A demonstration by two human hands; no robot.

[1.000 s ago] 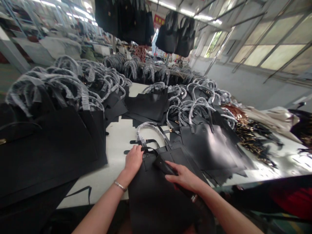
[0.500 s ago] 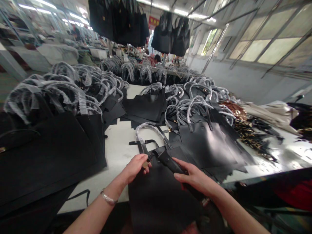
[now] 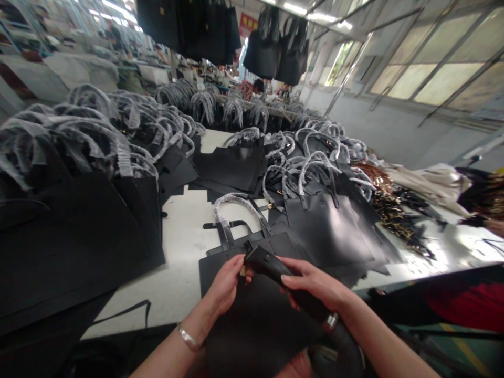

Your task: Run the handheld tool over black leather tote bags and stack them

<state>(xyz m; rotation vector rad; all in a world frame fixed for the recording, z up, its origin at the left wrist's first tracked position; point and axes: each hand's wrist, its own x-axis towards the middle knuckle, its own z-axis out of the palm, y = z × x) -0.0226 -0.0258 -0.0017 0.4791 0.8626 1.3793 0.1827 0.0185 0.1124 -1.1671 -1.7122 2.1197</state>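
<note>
Fingertips of my left hand (image 3: pixel 227 281) pinch a short black strap end with a small gold-coloured metal piece (image 3: pixel 243 271). My right hand (image 3: pixel 311 283) is closed around a long black tube-like piece (image 3: pixel 271 265); its slanted tip meets my left fingertips. A silver ring (image 3: pixel 331 321) sits near its lower end, with a thick curved black part beyond; I cannot make out its kind. Under both hands lies a black handbag (image 3: pixel 252 320), its front hanging toward me. The bag's plastic-wrapped handle (image 3: pixel 232 198) arches up behind my hands.
Stacked black bags (image 3: pixel 79 236) with wrapped handles stand on the left of the white table (image 3: pixel 183 226). More black bags (image 3: pixel 326 226) lie to the right, beside a heap of straps with gold hardware (image 3: pixel 397 218). Black bags (image 3: pixel 275 55) hang overhead.
My left hand has shifted slightly right, bringing the gold-coloured piece to the tip of the black tube-like piece. The tip now partly covers it. The view has shifted a little.
</note>
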